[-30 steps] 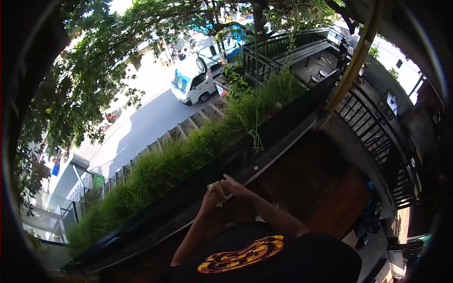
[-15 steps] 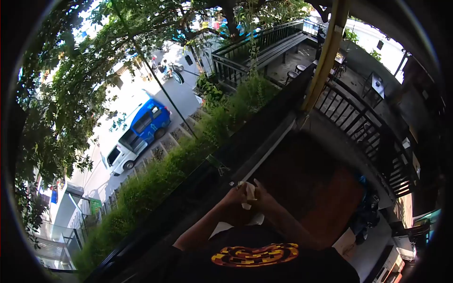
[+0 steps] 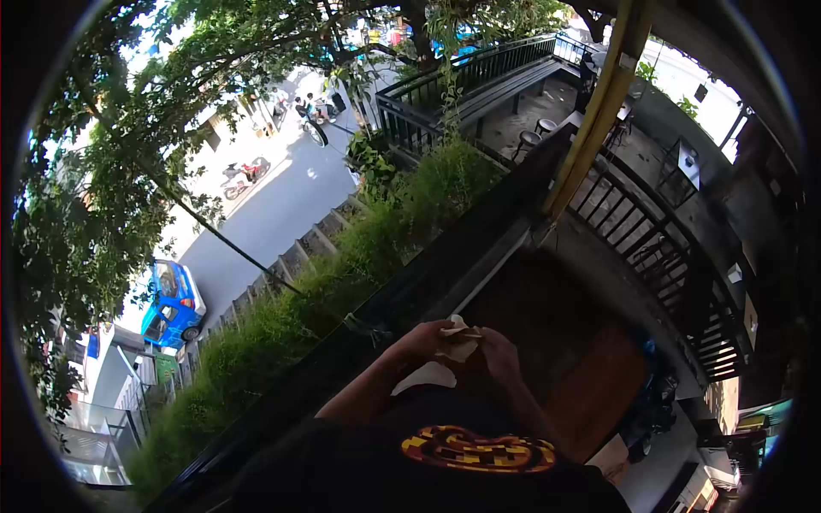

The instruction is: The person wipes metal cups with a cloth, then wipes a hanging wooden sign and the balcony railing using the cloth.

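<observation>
Between my two hands, in front of the dark shirt (image 3: 342, 462), is a thin, cream-coloured folded piece (image 3: 462, 346), perhaps paper or cloth; its kind is unclear. My left hand (image 3: 422, 340) has its fingers closed on the left edge of the piece. On its right edge my right hand (image 3: 500, 352) grips it, partly in shadow. A larger pale flat shape (image 3: 428, 377) shows just below the hands, close to my body and apart from the folded piece. The fingertips are small and dark here, so the exact grip is hard to make out.
A reddish-brown surface (image 3: 594, 385) lies right of my hands, with dark plastic bags (image 3: 654, 402) beyond it. Along the left runs a dark ledge (image 3: 410, 295) with plants (image 3: 342, 295) beyond. A yellow post (image 3: 603, 107) and dark railing (image 3: 641, 222) stand ahead.
The cream piece has turned from upright to flatter and looks more spread between my hands. My right thumb has come down onto it. On the street, the blue van has moved down-left.
</observation>
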The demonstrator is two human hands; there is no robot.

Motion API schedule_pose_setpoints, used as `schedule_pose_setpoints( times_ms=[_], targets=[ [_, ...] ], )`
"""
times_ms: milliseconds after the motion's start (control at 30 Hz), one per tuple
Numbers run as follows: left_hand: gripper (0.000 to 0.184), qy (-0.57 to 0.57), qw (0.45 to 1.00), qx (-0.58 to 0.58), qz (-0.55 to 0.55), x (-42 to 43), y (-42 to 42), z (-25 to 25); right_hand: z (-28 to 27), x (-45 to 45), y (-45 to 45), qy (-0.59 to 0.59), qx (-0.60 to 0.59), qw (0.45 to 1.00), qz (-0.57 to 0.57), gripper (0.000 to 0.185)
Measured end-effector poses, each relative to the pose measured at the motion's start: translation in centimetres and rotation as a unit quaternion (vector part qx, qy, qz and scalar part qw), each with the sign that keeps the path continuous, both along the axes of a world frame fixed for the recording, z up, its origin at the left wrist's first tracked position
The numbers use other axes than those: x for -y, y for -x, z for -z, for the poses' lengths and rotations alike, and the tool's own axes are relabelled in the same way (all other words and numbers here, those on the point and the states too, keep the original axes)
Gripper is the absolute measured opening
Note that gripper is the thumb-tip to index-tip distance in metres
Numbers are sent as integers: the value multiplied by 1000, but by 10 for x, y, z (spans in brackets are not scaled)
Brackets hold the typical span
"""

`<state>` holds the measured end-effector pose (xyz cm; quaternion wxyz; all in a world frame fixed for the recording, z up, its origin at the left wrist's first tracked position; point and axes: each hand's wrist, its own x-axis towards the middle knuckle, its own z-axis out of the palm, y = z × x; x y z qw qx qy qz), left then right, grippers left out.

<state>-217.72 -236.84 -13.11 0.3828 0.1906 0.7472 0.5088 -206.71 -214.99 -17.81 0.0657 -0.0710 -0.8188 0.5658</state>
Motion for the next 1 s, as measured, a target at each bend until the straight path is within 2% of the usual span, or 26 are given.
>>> schedule_pose_setpoints(
  times_ms=[33,67,100,167,200,267,300,367,400,433,500,533,567,633,667,767,800,933,1000],
  targets=[
    [46,34,999,-13,-10,-4,14,11,-11,-4,11,-29,-13,999,16,27],
    [45,95,995,-42,2,-12,23,-43,-24,-9,23,-58,-27,997,33,26],
    [43,154,985,-71,12,-19,33,-74,-34,-16,35,-135,-55,988,46,25],
    [38,72,991,-112,-10,-28,67,-59,-59,-31,59,-286,-110,950,66,25],
    [36,32,990,-133,-22,-32,82,-50,-76,-38,72,-280,-124,949,80,23],
    [32,78,966,-236,-66,-47,99,-82,-114,-40,102,-262,-150,947,106,20],
    [31,103,949,-284,-87,-54,104,-101,-128,-39,115,-255,-83,957,108,20],
    [33,124,943,-279,-132,-66,117,-123,-147,-40,138,-240,54,963,110,21],
    [34,136,939,-277,-155,-71,123,-132,-135,-50,152,-260,92,961,24,28],
    [33,136,950,-244,-138,-77,126,-143,-103,-59,168,-193,81,975,-75,29],
    [33,133,970,-176,-104,-92,131,-157,-26,-69,195,-50,60,961,-266,32],
    [33,179,962,-194,-68,-104,133,-142,-11,-66,199,9,139,950,-280,35],
    [33,173,954,-242,-37,-110,131,-126,-1,-63,206,61,180,938,-289,36],
    [32,159,928,-336,19,-127,128,-101,0,-69,223,157,205,912,-318,38],
    [38,181,932,-311,40,-136,132,-115,3,-74,233,194,208,899,-334,38],
    [50,243,936,-255,6,-158,139,-159,2,-102,270,279,216,858,-372,41],
    [61,257,929,-267,4,-165,144,-149,0,-110,283,303,219,845,-383,42],
    [63,280,939,-191,-60,-224,158,-164,-7,-147,328,381,228,790,-422,45],
    [63,235,939,-231,-101,-251,161,-134,-11,-170,346,423,240,756,-438,47]
  ],
)
